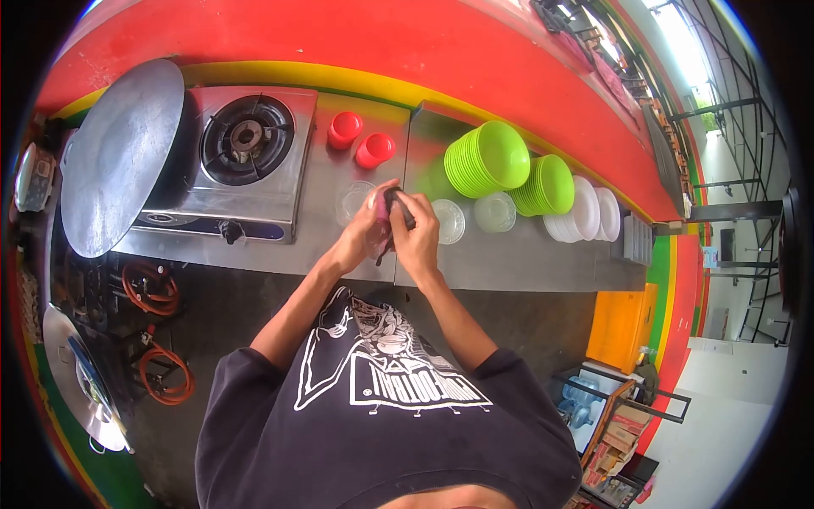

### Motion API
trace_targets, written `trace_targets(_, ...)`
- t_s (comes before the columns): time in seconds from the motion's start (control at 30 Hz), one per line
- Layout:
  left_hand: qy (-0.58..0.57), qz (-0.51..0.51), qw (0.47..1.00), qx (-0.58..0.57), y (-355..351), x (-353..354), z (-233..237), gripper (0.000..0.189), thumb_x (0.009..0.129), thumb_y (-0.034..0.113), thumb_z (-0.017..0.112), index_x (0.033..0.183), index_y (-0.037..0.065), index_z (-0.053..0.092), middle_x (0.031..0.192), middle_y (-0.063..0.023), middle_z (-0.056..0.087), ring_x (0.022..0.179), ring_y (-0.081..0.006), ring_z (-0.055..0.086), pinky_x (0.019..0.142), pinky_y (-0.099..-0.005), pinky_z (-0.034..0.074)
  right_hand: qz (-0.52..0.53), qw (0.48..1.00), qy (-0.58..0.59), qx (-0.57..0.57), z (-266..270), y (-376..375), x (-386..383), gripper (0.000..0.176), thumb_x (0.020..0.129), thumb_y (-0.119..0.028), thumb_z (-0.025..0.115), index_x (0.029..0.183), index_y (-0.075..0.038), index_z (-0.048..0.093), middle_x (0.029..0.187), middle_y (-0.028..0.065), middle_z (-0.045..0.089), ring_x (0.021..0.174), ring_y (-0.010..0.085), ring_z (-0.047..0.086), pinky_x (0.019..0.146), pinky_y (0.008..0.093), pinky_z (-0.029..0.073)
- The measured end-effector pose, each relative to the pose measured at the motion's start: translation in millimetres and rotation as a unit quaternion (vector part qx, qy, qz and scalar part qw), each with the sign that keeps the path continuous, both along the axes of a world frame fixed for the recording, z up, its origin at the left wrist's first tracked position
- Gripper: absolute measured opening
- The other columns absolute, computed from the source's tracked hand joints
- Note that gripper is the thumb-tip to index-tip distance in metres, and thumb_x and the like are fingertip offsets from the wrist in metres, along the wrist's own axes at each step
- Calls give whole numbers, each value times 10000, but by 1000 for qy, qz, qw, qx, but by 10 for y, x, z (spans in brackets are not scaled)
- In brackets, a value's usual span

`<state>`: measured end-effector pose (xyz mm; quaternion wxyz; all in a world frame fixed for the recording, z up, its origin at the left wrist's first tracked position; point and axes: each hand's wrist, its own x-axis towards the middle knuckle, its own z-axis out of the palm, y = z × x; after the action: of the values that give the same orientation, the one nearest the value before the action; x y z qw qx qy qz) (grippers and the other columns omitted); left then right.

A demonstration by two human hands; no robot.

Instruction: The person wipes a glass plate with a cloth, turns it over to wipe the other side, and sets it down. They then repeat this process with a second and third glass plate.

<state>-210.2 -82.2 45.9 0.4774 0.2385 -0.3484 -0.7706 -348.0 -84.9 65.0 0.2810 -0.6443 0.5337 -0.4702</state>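
Note:
My left hand point(363, 231) and my right hand point(415, 236) meet above the front of the steel counter point(331, 251). Both have their fingers closed around a dark and pinkish cloth point(383, 232), with a dark end hanging below. Something clear seems to show against my left palm, but I cannot make out what it is. A clear round lid or dish point(349, 202) lies partly behind my left hand. Just right of my right hand are a clear plastic dish point(449, 222) and another clear dish point(495, 212).
Two red cups point(344, 131) stand behind my hands. To the left are a gas stove point(292, 161) and a large tilted metal pan point(123, 161). Green bowls point(496, 155) and white bowls point(579, 208) are stacked at the right. A red wall point(356, 42) runs behind the counter.

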Motion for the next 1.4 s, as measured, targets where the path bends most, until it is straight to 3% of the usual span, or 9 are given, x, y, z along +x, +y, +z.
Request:
trace_targets(0.13, 94, 8, 995, 38, 21, 34, 54, 808, 989, 672, 412, 1574, 135, 262, 1418, -143, 474, 1300, -277, 506, 1085, -435, 422, 88, 995, -33, -41, 131, 135, 173, 237, 940, -72, 623, 1133, 55, 674, 960, 115, 638, 889, 210, 631, 717, 321, 500)
trace_targets(0.37, 144, 67, 986, 54, 67, 98, 79, 787, 1004, 676, 340, 1560, 121, 294, 1384, -224, 527, 1270, -349, 545, 1076, -489, 454, 232, 973, -8, 13, 201, 226, 62, 211, 894, -95, 651, 1069, 18, 688, 1003, 119, 632, 960, 283, 636, 841, 372, 509)
trace_targets(0.6, 174, 57, 980, 82, 17, 58, 117, 817, 987, 718, 307, 1547, 123, 314, 1397, -244, 521, 1273, -364, 540, 1102, -499, 425, 159, 968, 170, -98, 160, 276, -103, 317, 874, -143, 670, 1175, -48, 637, 1238, 134, 569, 1221, 341, 510, 1029, 459, 388)
trace_targets(0.8, 205, 72, 965, 149, -122, 23, 47, 763, 991, 704, 336, 1512, 148, 365, 1372, -251, 514, 1248, -372, 555, 1053, -529, 466, 238, 969, 48, -50, 72, 360, -100, 493, 863, -192, 715, 1307, -55, 551, 1331, 144, 519, 1259, 356, 474, 1056, 474, 347)
trace_targets(1.07, 68, 128, 981, 131, -195, -191, -188, 587, 1026, 524, 466, 1496, 189, 358, 1224, -118, 588, 1146, -285, 600, 984, -454, 516, 89, 985, -77, -125, -159, 257, -28, 454, 852, -103, 775, 1250, -9, 578, 1202, 186, 618, 1072, 336, 630, 918, 400, 499)
trace_targets(1.2, -69, 136, 978, 145, -306, -153, -395, 564, 1019, 582, 478, 1388, 161, 412, 1237, -76, 506, 1108, -168, 534, 955, -417, 493, -31, 967, -224, -121, -557, 290, -77, 494, 869, -108, 791, 1261, 55, 538, 1164, 141, 628, 1036, 207, 631, 903, 340, 509)
trace_targets(1.3, -222, 160, 962, 24, -292, -174, -101, 491, 1072, 498, 420, 1058, 44, 606, 836, -49, 646, 739, -101, 604, 676, -278, 508, -150, 945, -287, -47, -266, 110, -154, 465, 930, -116, 731, 1301, 64, 514, 1176, 112, 619, 1048, 159, 603, 931, 306, 489)
trace_targets(1.37, -315, 193, 928, -44, -305, -275, 20, 562, 1068, 488, 449, 698, 76, 544, 578, 15, 528, 552, -97, 594, 527, -232, 440, -179, 942, -284, 10, -250, 30, -271, 411, 1002, -193, 642, 1298, 69, 531, 1197, 119, 617, 1069, 162, 593, 961, 311, 470)
trace_targets(1.4, -353, 162, 921, -36, -303, -314, 104, 567, 1067, 479, 455, 723, 45, 575, 568, -11, 554, 543, -102, 599, 512, -254, 444, -188, 942, -279, 10, -236, 11, -311, 402, 1017, -227, 612, 1282, 69, 548, 1189, 116, 623, 1065, 170, 595, 959, 319, 469)
